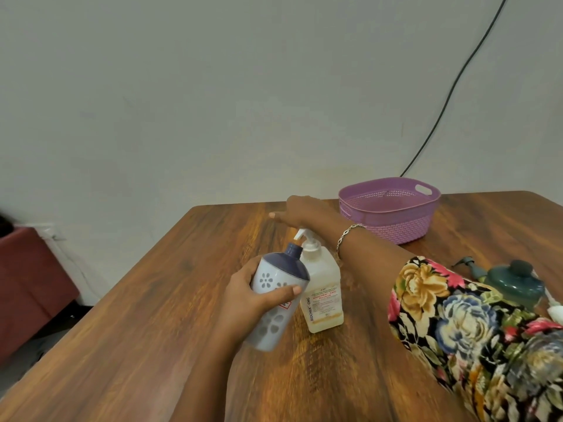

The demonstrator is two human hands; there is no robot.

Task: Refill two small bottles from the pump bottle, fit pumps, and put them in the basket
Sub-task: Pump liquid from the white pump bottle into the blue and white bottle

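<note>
Left hand has the small bottle, just left of centre frame. The grip is wrapped round the pale flowered body, thumb across the front and fingers behind, and it holds the bottle tilted with its dark blue shoulder and bare neck pointing up and right. No pump on that neck. The neck sits right beside the white nozzle of the pump bottle, which stands upright on the worktop at centre frame with pale liquid inside.

Right hand is stretched out above and beyond the pump head, towards upper centre. Its grip looks wide: one finger points left, nothing shows in it, and it touches nothing that I can make out, though most of its fingers are hidden behind the back of the hand. A bracelet sits on the wrist.

The step in hand looks like the fill. To do it well, bring the open neck squarely under the nozzle tip, steady the small bottle low on its body, and come down on the pump head flat and slow so the stream drops inside the neck and not down the side. The big bottle is free-standing, so press straight down, not sideways.

The purple basket waits at upper right, nothing visible in it. A green bottle with a loose pump beside it sits at the right edge.
</note>
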